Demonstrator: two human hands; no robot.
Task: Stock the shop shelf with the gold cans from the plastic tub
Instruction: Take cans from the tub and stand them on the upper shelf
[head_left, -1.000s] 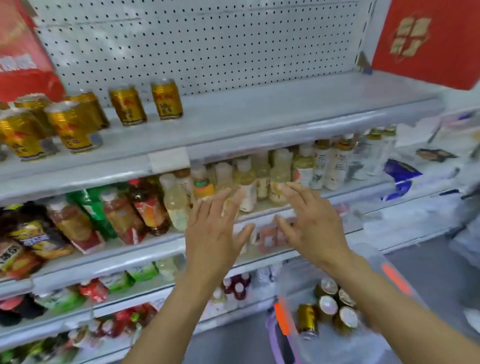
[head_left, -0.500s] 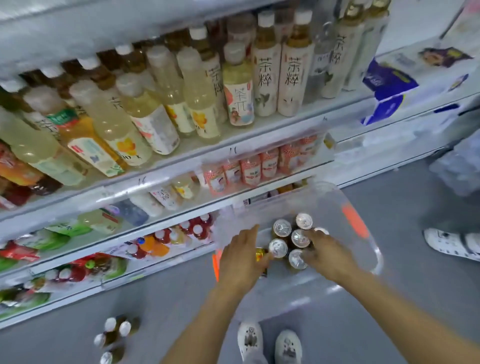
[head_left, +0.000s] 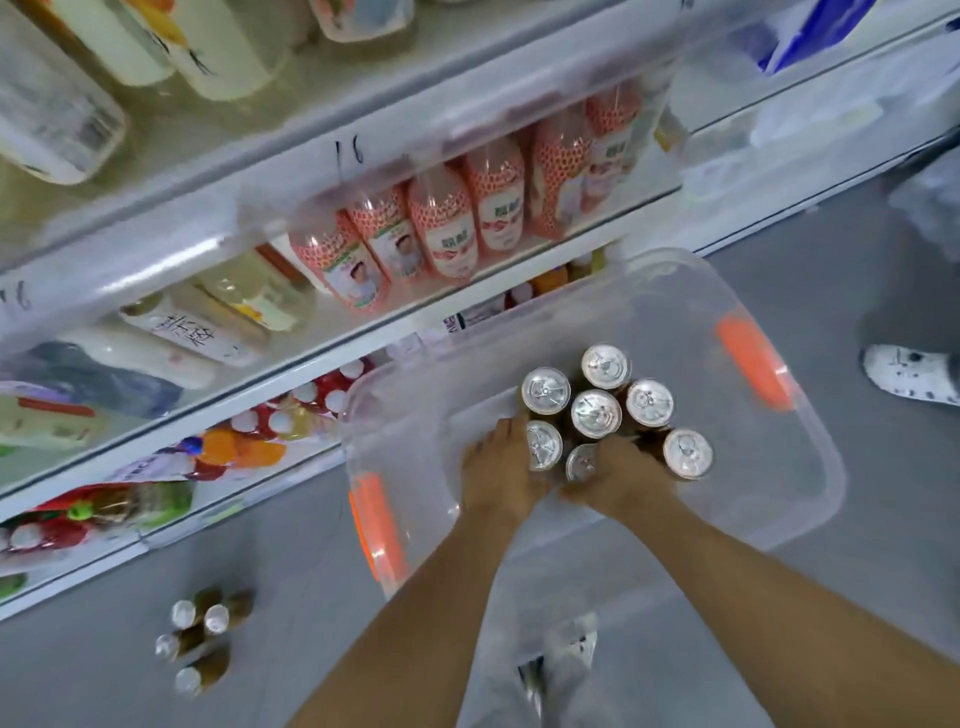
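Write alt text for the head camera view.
Both hands, left hand and right hand, reach into a clear plastic tub on the floor and grip two of seven upright gold cans. Stocked drink shelves stand behind it.

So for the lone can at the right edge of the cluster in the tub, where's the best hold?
Take that can round its side wall, coming down from above and from the right. It stands upright, lid up, and its right side faces bare tub floor, while the right hand crowds its left.
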